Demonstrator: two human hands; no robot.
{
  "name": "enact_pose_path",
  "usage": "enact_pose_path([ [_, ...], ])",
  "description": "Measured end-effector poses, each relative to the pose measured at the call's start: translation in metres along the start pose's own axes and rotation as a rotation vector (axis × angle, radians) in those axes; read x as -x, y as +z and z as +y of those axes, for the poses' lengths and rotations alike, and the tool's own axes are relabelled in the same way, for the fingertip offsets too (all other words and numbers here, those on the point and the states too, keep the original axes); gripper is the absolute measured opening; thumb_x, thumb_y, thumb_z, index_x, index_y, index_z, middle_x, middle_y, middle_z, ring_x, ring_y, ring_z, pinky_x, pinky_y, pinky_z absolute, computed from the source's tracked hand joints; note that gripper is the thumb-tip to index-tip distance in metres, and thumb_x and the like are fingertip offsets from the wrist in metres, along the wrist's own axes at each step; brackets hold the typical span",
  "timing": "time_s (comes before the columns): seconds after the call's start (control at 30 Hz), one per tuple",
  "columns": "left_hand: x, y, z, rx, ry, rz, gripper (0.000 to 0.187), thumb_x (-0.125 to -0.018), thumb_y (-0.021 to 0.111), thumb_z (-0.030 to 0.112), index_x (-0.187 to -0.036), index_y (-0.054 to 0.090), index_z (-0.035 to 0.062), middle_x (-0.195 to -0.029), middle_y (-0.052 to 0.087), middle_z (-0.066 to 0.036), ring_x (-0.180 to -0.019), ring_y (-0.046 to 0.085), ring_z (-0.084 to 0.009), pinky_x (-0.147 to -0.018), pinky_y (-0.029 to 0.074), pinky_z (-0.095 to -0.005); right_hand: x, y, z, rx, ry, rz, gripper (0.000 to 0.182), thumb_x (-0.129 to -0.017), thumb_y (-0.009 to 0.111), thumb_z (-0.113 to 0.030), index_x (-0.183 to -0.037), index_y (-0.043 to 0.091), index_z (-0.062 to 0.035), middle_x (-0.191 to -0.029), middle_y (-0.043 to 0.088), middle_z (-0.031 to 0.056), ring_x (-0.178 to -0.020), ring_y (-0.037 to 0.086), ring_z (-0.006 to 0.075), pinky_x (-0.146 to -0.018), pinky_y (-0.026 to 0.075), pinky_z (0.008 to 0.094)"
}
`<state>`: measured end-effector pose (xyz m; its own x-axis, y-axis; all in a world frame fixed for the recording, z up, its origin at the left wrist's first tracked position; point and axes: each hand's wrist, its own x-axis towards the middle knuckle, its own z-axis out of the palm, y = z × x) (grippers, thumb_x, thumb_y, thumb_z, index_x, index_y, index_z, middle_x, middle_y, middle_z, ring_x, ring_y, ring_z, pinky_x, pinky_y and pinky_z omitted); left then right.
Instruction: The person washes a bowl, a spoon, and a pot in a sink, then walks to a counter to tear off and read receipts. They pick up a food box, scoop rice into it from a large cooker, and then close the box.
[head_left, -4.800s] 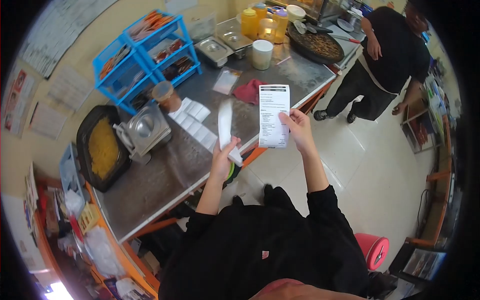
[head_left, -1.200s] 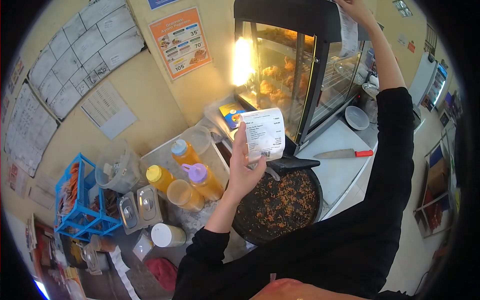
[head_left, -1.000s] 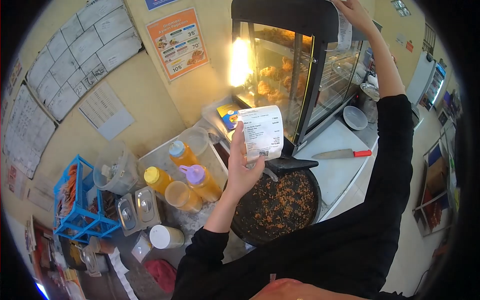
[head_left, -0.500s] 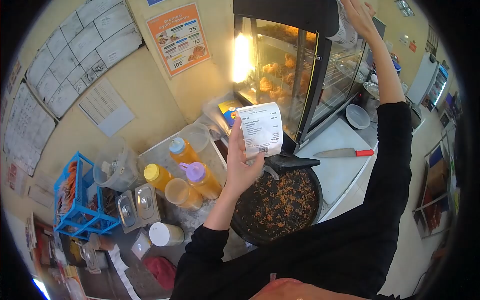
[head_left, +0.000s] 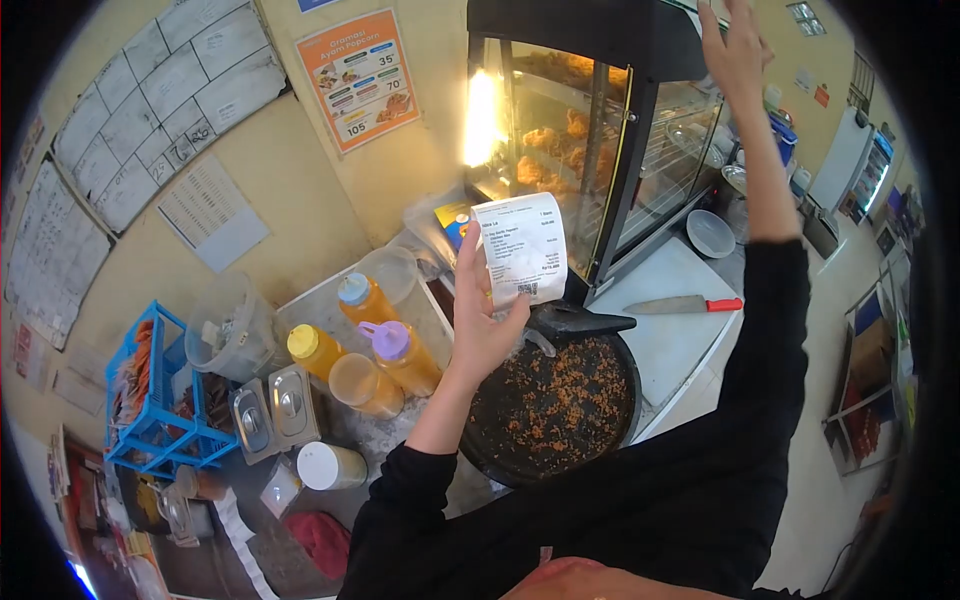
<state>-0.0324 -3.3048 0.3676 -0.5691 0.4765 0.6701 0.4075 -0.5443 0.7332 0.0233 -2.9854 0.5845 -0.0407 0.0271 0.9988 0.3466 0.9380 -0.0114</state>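
Observation:
My left hand is closed on a white printed receipt, held upright with the thumb in front at its lower edge. Below it lies a round black pan with scattered brown crumbs, and a black-handled tool rests across the pan's far rim. My right hand is raised by the top corner of the heated display case. Its fingers are stretched apart, the tips partly cut off by the frame, and nothing shows between them. Fried chicken pieces sit behind the case's glass.
A knife with a red handle lies on a white board. Sauce bottles, lidded metal containers and a blue basket stand to the left. A white bowl sits beside the case.
The white printed paper by my right hand at the case's top corner no longer shows there. That hand has turned and dropped slightly. My left hand keeps the receipt nearly still.

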Motion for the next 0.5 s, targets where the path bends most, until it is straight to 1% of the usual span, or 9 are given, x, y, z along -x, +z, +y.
enact_pose_path([
  [0.03,0.000,0.002,0.003,0.014,-0.003,-0.004,0.084,-0.067,0.046,-0.017,-0.137,0.005,0.0080,-0.133,0.027,-0.017,-0.121,0.036,-0.0265,-0.094,0.038,-0.0355,0.016,-0.011,-0.012,0.001,-0.002,0.056,0.028,-0.087,0.050,-0.024,-0.107,0.050,-0.0052,-0.090,0.061,0.0097,-0.080,0.058,0.0187,-0.075,0.043,0.0320],
  [0.07,-0.001,0.003,0.006,0.029,-0.002,-0.011,0.084,-0.068,0.046,-0.017,-0.137,0.005,0.0080,-0.133,0.028,-0.017,-0.120,0.037,-0.0265,-0.094,0.038,-0.0355,0.038,-0.035,-0.055,-0.256,0.159,-0.142,0.030,-0.088,0.047,-0.031,-0.098,0.048,-0.0030,-0.082,0.059,0.0118,-0.076,0.058,0.0193,-0.069,0.043,0.0341],
  [0.13,-0.001,0.007,0.010,0.043,-0.018,-0.028,0.086,-0.067,0.048,-0.016,-0.137,0.004,0.0074,-0.132,0.029,-0.018,-0.119,0.038,-0.0262,-0.094,0.039,-0.0362,0.089,-0.054,-0.097,-0.637,0.537,-0.748,0.037,-0.088,0.043,-0.039,-0.104,0.040,-0.0053,-0.078,0.058,0.0100,-0.069,0.057,0.0173,-0.062,0.043,0.0306],
  [0.17,-0.002,0.009,0.012,0.049,-0.023,-0.038,0.086,-0.067,0.050,-0.016,-0.137,0.004,0.0072,-0.132,0.029,-0.018,-0.119,0.039,-0.0260,-0.094,0.039,-0.0366,0.110,-0.059,-0.110,-0.718,0.597,-1.031,0.038,-0.089,0.044,-0.040,-0.108,0.036,-0.0076,-0.080,0.058,0.0096,-0.068,0.057,0.0146,-0.061,0.043,0.0285],
  [0.2,-0.001,0.012,0.014,0.024,-0.005,-0.063,0.087,-0.067,0.050,-0.016,-0.137,0.003,0.0076,-0.132,0.029,-0.018,-0.119,0.038,-0.0261,-0.094,0.039,-0.0368,0.119,-0.070,-0.133,-1.079,0.759,-1.042,0.039,-0.087,0.048,-0.037,-0.111,0.036,-0.0084,-0.081,0.058,0.0073,-0.070,0.057,0.0127,-0.061,0.043,0.0265],
  [0.23,-0.002,0.014,0.015,-0.003,0.017,-0.087,0.088,-0.068,0.050,-0.015,-0.137,0.001,0.0080,-0.132,0.028,-0.019,-0.119,0.038,-0.0262,-0.094,0.039,-0.0371,0.131,-0.066,-0.138,-1.203,0.859,-1.036,0.034,-0.085,0.055,-0.025,-0.110,0.039,-0.0079,-0.086,0.059,0.0057,-0.075,0.058,0.0121,-0.064,0.045,0.0264],
  [0.37,-0.004,0.029,0.032,0.092,-0.027,-0.051,0.093,-0.068,0.053,-0.013,-0.137,-0.006,0.0098,-0.134,0.025,-0.020,-0.115,0.041,-0.0244,-0.092,0.040,-0.0369,0.110,-0.062,-0.131,-1.560,0.819,-0.858,0.024,-0.079,0.058,-0.003,-0.103,0.054,-0.0056,-0.101,0.058,0.0051,-0.089,0.056,0.0113,-0.079,0.046,0.0267],
  [0.43,-0.003,0.029,0.039,0.002,0.030,-0.049,0.095,-0.069,0.054,-0.012,-0.137,-0.009,0.0106,-0.134,0.024,-0.019,-0.110,0.044,-0.0229,-0.090,0.041,-0.0361,0.068,-0.067,-0.119,-1.538,0.567,-0.465,0.033,-0.078,0.058,-0.001,-0.110,0.055,-0.0035,-0.105,0.058,0.0066,-0.088,0.056,0.0110,-0.078,0.045,0.0240],
  [0.5,0.004,0.024,0.042,-0.094,0.073,-0.047,0.095,-0.070,0.056,-0.011,-0.137,-0.008,0.0107,-0.134,0.025,-0.017,-0.100,0.048,-0.0198,-0.087,0.043,-0.0333,0.025,-0.069,-0.085,-1.647,0.563,-0.420,0.039,-0.079,0.051,0.001,-0.119,0.049,-0.0003,-0.114,0.054,0.0085,-0.104,0.051,0.0129,-0.088,0.041,0.0255],
])
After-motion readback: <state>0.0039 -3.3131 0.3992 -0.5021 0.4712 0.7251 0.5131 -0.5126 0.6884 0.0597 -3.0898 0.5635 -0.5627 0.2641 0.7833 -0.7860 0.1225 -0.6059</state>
